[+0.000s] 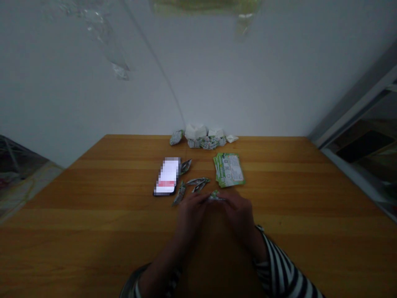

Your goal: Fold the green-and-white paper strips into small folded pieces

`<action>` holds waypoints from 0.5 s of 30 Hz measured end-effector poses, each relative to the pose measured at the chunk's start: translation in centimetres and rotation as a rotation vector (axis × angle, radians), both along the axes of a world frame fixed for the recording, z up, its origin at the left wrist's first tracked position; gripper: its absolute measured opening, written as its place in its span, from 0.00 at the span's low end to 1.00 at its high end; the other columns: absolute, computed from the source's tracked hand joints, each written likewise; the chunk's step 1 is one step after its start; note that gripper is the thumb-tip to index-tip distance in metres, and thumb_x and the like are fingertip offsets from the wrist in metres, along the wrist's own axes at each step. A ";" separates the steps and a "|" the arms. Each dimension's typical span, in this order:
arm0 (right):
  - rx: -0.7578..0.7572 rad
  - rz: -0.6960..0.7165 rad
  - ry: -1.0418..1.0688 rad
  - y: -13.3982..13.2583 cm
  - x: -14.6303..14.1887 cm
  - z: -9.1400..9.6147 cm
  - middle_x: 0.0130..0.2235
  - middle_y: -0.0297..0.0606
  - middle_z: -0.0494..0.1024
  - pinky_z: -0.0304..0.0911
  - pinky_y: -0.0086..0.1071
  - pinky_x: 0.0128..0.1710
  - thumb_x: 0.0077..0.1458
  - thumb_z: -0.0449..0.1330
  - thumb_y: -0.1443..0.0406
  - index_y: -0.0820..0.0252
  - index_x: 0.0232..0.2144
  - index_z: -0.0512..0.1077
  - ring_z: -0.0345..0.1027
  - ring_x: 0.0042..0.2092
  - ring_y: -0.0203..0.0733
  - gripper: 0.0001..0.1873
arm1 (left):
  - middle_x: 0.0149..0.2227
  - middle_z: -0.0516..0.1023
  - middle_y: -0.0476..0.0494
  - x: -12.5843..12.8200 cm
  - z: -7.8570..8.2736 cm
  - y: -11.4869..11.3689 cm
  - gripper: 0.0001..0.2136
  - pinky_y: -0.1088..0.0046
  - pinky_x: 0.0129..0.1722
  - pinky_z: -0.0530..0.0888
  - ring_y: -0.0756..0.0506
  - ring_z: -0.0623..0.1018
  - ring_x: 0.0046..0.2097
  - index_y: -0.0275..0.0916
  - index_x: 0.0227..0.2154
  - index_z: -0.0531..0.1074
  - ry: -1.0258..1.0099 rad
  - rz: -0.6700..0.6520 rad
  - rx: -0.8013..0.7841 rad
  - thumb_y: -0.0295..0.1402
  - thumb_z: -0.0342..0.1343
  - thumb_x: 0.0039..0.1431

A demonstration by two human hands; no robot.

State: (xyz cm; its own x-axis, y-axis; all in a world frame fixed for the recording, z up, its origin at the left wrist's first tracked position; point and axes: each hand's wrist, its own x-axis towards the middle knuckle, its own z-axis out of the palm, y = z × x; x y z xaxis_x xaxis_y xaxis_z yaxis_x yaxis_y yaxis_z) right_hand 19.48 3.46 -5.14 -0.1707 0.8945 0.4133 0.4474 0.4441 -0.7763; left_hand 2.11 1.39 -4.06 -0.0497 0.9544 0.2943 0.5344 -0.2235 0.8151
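Low over the table, my left hand (192,213) and my right hand (238,211) meet around a small green and white packet (215,196). The fingers of both hands are closed on it, one hand at each end, and cover much of it. Just beyond them lie some crumpled, folded packets (198,183). Another folded packet (179,193) rests left of my left hand, and one more (185,167) lies against the phone. A fanned stack of flat green and white packets (230,169) sits beyond my right hand.
A phone (167,178) with a lit, pixelated screen lies left of the packets. Crumpled wrappers (209,142) and white tissues (196,131) are heaped at the back edge of the wooden table (279,248), by the wall. A metal-framed opening (356,145) stands at the right.
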 end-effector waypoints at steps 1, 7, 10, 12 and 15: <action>0.028 -0.005 -0.022 0.0 -0.1 -0.1 0.38 0.38 0.84 0.71 0.40 0.42 0.55 0.59 0.68 0.52 0.37 0.80 0.78 0.39 0.48 0.11 | 0.35 0.80 0.43 0.1 0.0 0.0 0.11 0.70 0.36 0.75 0.45 0.79 0.35 0.41 0.40 0.80 0.018 -0.026 0.017 0.28 0.56 0.57; 0.137 -0.010 -0.095 -0.1 -0.3 -0.2 0.35 0.39 0.83 0.71 0.34 0.37 0.59 0.53 0.69 0.57 0.35 0.78 0.78 0.35 0.43 0.13 | 0.37 0.76 0.44 0.2 -0.2 -0.1 0.13 0.70 0.37 0.75 0.46 0.77 0.37 0.43 0.45 0.76 0.210 -0.099 0.068 0.27 0.53 0.61; 0.174 -0.002 -0.163 -0.1 -0.3 -0.1 0.35 0.39 0.83 0.69 0.34 0.37 0.61 0.52 0.68 0.58 0.36 0.77 0.77 0.35 0.43 0.12 | 0.38 0.75 0.44 0.0 -0.1 -0.3 0.12 0.71 0.36 0.74 0.46 0.77 0.37 0.43 0.45 0.76 0.336 -0.118 0.051 0.27 0.52 0.61; 0.183 0.000 -0.229 -0.1 -0.3 -0.1 0.34 0.40 0.82 0.68 0.34 0.37 0.61 0.52 0.68 0.59 0.36 0.76 0.76 0.35 0.44 0.11 | 0.39 0.76 0.44 -0.1 0.1 -0.4 0.11 0.71 0.37 0.73 0.45 0.77 0.39 0.41 0.42 0.75 0.396 -0.118 0.029 0.25 0.51 0.61; 0.168 -0.021 -0.313 -0.2 -0.3 0.0 0.33 0.42 0.81 0.66 0.34 0.36 0.61 0.53 0.68 0.61 0.35 0.74 0.75 0.34 0.46 0.10 | 0.40 0.78 0.42 0.1 0.6 -0.7 0.11 0.69 0.38 0.72 0.43 0.77 0.40 0.41 0.40 0.74 0.437 -0.112 -0.014 0.22 0.50 0.59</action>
State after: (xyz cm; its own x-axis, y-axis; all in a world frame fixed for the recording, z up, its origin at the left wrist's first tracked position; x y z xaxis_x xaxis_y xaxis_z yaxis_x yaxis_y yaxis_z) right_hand 19.19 3.30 -5.16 -0.2946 0.8229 0.4859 0.6624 0.5423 -0.5168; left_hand 2.17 0.73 -3.49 0.1803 0.9508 0.2519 0.8021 -0.2903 0.5219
